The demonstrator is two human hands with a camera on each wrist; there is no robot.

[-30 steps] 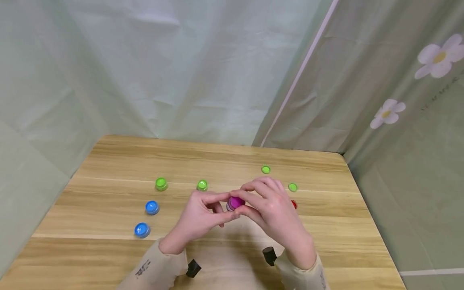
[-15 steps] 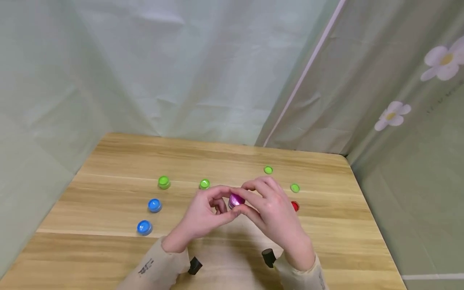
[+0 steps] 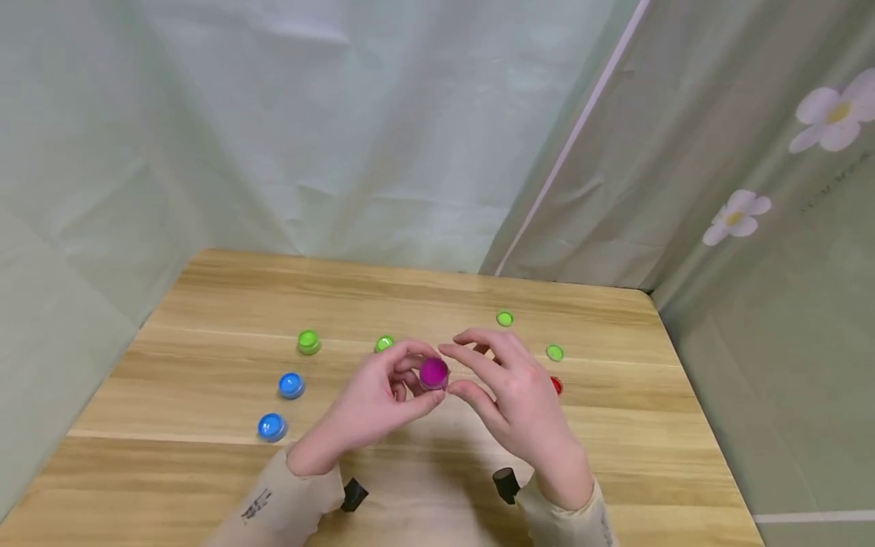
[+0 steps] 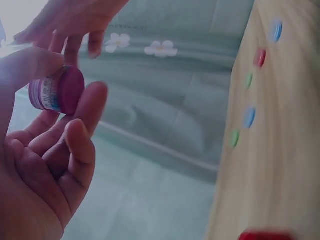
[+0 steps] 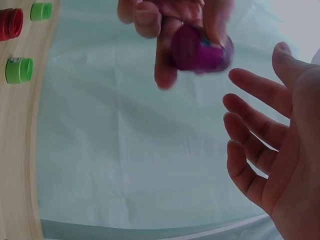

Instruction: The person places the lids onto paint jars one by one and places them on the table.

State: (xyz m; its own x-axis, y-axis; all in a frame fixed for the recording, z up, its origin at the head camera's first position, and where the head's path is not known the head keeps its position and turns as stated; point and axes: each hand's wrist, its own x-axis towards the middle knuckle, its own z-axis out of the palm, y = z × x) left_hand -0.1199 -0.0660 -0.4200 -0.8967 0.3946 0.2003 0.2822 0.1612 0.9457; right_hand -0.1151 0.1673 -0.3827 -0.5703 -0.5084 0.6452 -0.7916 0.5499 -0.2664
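Note:
A small round jar with a purple lid (image 3: 434, 373) and a barcoded label hangs above the table, gripped by the left hand (image 3: 379, 387). Thumb and index finger of that hand pinch the jar's sides, as the left wrist view shows, and its other fingers curl loosely below. In that view the purple lid (image 4: 73, 90) sits on the end facing the table. Just right of the jar, the right hand (image 3: 513, 387) has its fingers spread and relaxed, holding nothing. The right wrist view shows a gap between its fingertips and the blurred purple jar (image 5: 200, 50).
Green jars (image 3: 309, 342) and blue jars (image 3: 291, 385) stand on the wooden table (image 3: 171, 410) to the left. Thin green discs (image 3: 504, 319) lie at the right, with a red piece (image 3: 557, 385) partly behind the right hand. A pale curtain (image 3: 383, 137) hangs beyond the table.
The right hand's thumb and fingers have come off the jar and opened. The left hand has drawn it slightly left and turned its purple top toward the head camera.

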